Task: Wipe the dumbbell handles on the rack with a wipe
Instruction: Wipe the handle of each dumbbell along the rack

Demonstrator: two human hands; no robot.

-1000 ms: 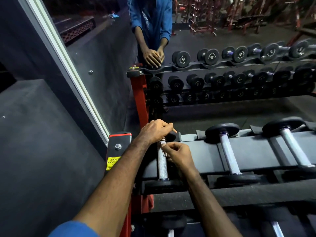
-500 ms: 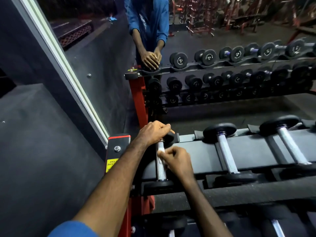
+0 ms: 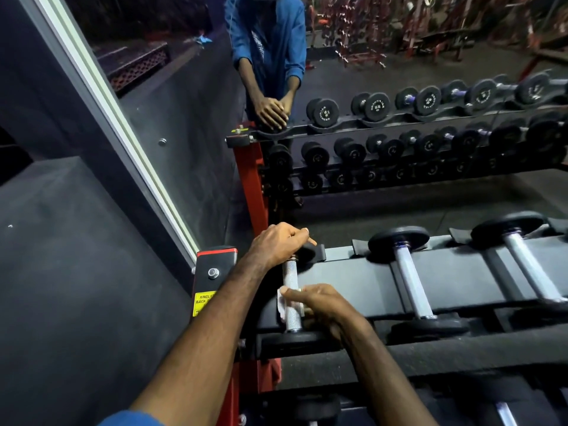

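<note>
Your left hand (image 3: pixel 278 241) curls over the far black head of the leftmost dumbbell (image 3: pixel 302 336), steadying it. Your right hand (image 3: pixel 319 304) pinches the white wipe (image 3: pixel 282 305) around its knurled silver handle (image 3: pixel 290 279), near the close end. On the black rack's (image 3: pixel 344 281) top tier, three handles show; I judge one underway, two (image 3: pixel 410 282) (image 3: pixel 530 269) left.

wall: dark grey panel (image 3: pixel 76 287) | mirror (image 3: pixel 190 124): pale frame, reflects dim gym | floor (image 3: pixel 430 210): dark rubber
</note>
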